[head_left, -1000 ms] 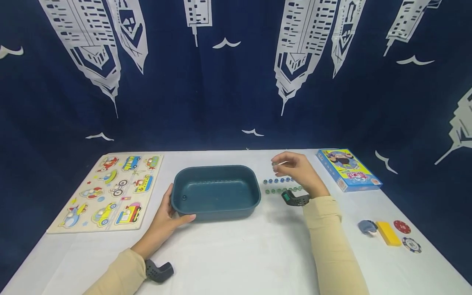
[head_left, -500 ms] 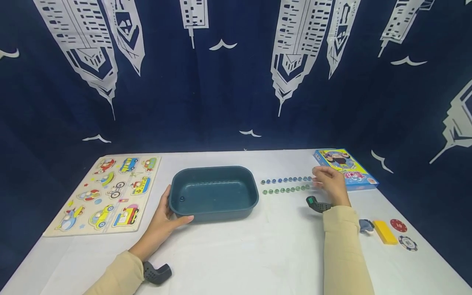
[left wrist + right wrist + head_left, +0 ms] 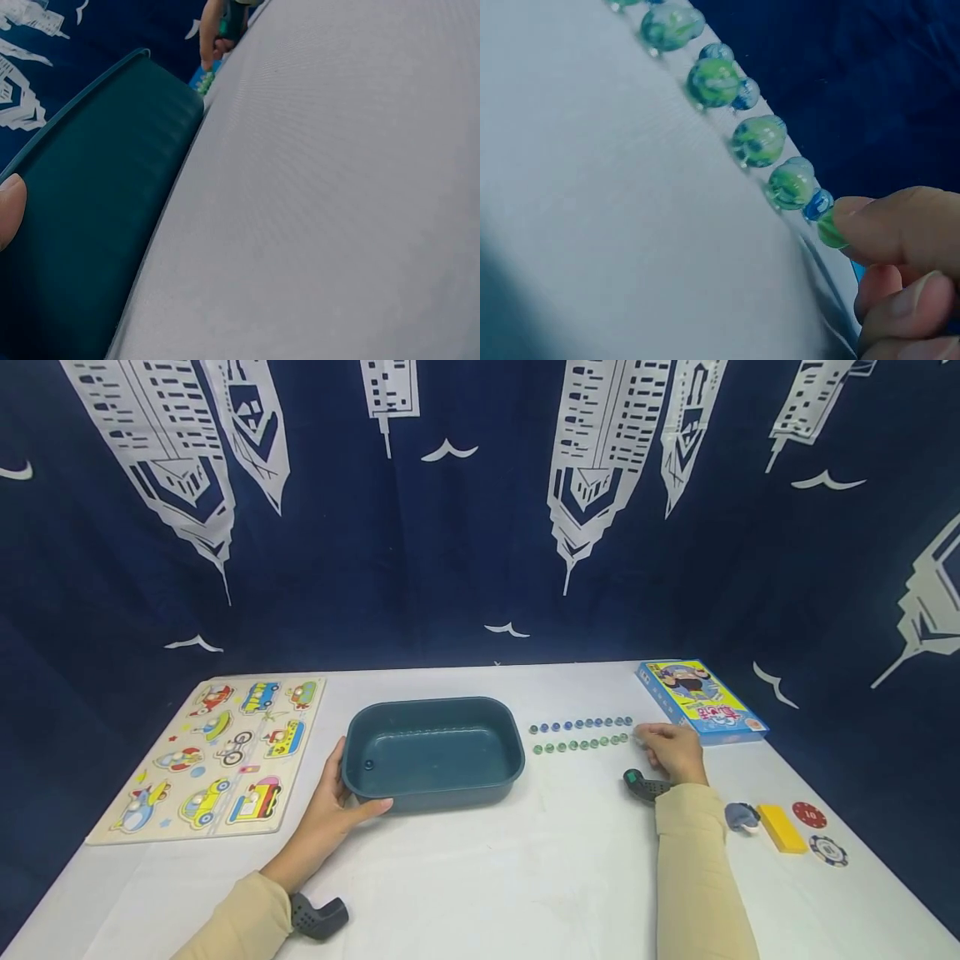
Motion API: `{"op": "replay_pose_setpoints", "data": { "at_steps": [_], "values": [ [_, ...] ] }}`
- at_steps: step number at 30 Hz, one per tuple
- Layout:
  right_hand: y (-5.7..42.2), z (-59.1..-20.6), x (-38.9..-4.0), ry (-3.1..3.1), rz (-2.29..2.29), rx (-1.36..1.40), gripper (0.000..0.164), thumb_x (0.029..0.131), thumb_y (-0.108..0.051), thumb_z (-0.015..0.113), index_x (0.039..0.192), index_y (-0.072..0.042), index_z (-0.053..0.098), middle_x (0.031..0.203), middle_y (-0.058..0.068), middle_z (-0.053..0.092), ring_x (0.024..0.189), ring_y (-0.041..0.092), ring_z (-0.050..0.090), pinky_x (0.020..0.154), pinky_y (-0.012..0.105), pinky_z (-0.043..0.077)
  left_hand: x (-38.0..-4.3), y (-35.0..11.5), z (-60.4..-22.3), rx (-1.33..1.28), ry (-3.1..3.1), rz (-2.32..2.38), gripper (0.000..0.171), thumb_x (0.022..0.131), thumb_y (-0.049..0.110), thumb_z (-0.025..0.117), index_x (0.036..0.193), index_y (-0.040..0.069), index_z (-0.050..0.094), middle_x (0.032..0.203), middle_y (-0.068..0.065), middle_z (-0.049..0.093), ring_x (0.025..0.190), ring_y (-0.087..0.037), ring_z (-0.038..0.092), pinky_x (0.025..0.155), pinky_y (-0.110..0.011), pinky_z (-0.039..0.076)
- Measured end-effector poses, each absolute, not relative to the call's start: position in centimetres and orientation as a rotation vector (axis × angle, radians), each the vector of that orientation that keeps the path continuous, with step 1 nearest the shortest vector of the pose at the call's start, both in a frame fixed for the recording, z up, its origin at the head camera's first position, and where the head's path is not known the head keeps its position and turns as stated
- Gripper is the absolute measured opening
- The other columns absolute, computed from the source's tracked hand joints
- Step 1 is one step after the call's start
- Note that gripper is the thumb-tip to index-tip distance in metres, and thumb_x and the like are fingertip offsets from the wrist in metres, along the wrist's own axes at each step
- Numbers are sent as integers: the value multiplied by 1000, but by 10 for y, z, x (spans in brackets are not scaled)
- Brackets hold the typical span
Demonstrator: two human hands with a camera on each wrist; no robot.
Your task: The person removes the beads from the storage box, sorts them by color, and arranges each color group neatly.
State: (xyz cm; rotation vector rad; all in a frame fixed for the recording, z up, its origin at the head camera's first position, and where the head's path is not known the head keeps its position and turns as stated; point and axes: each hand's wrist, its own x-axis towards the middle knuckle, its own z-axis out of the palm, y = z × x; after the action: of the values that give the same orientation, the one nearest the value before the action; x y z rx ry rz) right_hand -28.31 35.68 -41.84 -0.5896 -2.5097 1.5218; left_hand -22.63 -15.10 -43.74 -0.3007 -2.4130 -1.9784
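Observation:
In the head view my left hand (image 3: 335, 817) holds the left end of a dark teal plastic basin (image 3: 431, 795), its thumb on the near wall. The left wrist view shows that thumb against the basin's wall (image 3: 97, 187). My right hand (image 3: 673, 752) is low at the right end of two rows of glass marbles, a blue row (image 3: 588, 722) behind a green row (image 3: 583, 745). Thumb and fingertips pinch a green marble (image 3: 831, 229), partly hidden by them in the right wrist view. A small dark round spot (image 3: 369, 765) shows inside the basin.
A wooden picture puzzle board (image 3: 213, 760) lies on the left. At the back right is a blue-yellow box (image 3: 701, 702). A small grey-blue object (image 3: 741, 817), a yellow block (image 3: 782, 829), a red chip (image 3: 809, 814) and a black-white chip (image 3: 828, 851) lie at right.
My right hand, first raised over the marble rows, has moved right and then down beside the end of the green row. The left hand keeps its place on the basin.

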Motion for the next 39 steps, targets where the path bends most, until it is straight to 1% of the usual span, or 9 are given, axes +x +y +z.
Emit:
{"op": "replay_pose_setpoints", "data": {
  "at_steps": [7, 10, 15, 18, 23, 27, 31, 35, 39],
  "values": [
    [358, -423, -284, -2564, 1448, -554, 39, 92, -21, 69, 122, 4, 67, 65, -5, 58, 56, 5, 51, 50, 20, 45, -226, -151, -437, -297, -2430, -1959, 118, 81, 15, 83, 161, 16, -4, 168, -9, 2, 152, -36, 5, 123, -54, 8],
    [358, -422, -285, -2568, 1468, -554, 41, 92, -22, 68, 124, 3, 66, 66, -6, 57, 57, 5, 51, 51, 20, 45, -226, -151, -438, -296, -2434, -1957, 118, 81, 16, 83, 161, 16, -4, 168, -8, 1, 153, -35, 5, 123, -54, 8],
    [354, -414, -287, -2541, 1505, -598, 44, 97, -28, 61, 133, -3, 61, 71, -2, 55, 59, 8, 50, 54, 22, 44, -226, -151, -436, -304, -2417, -1970, 118, 81, 14, 83, 161, 15, -4, 168, -8, 1, 153, -35, 4, 123, -54, 7],
    [346, -401, -287, -2484, 1505, -551, 44, 100, -32, 56, 135, -5, 60, 81, 3, 57, 63, 9, 50, 56, 22, 44, -226, -151, -436, -303, -2417, -1974, 118, 81, 14, 83, 161, 15, -4, 168, -7, 1, 153, -34, 3, 123, -54, 7],
    [322, -370, -286, -2410, 1616, -270, 45, 101, -32, 57, 134, -1, 60, 95, 3, 54, 67, 7, 48, 57, 18, 45, -227, -150, -438, -294, -2425, -1967, 118, 81, 17, 83, 161, 15, -3, 168, -6, 1, 153, -34, 3, 123, -54, 6],
    [297, -349, -288, -2443, 1694, -32, 42, 100, -29, 61, 129, 2, 61, 93, 2, 53, 65, 8, 49, 57, 18, 46, -228, -151, -438, -288, -2420, -1980, 119, 80, 15, 84, 161, 15, -4, 168, -7, 1, 153, -34, 2, 123, -54, 6],
    [271, -335, -290, -2498, 1731, 168, 35, 100, -22, 61, 126, 2, 62, 92, 4, 55, 65, 11, 51, 57, 21, 48, -226, -151, -437, -284, -2407, -1989, 119, 80, 13, 84, 161, 15, -3, 168, -7, 2, 153, -34, 2, 123, -53, 7],
    [241, -328, -296, -2570, 1740, 383, 30, 98, -13, 59, 123, 2, 65, 93, 8, 58, 66, 13, 53, 57, 24, 50, -227, -151, -437, -296, -2396, -1984, 118, 79, 13, 84, 161, 14, -2, 168, -8, 2, 153, -34, 2, 123, -53, 7],
    [207, -326, -305, -2636, 1695, 628, 27, 96, -9, 60, 120, 2, 67, 91, 13, 63, 65, 18, 56, 56, 30, 53, -228, -152, -439, -300, -2395, -1987, 118, 79, 15, 84, 161, 14, -1, 168, -7, 2, 153, -34, 3, 123, -54, 6]
  ]
}}
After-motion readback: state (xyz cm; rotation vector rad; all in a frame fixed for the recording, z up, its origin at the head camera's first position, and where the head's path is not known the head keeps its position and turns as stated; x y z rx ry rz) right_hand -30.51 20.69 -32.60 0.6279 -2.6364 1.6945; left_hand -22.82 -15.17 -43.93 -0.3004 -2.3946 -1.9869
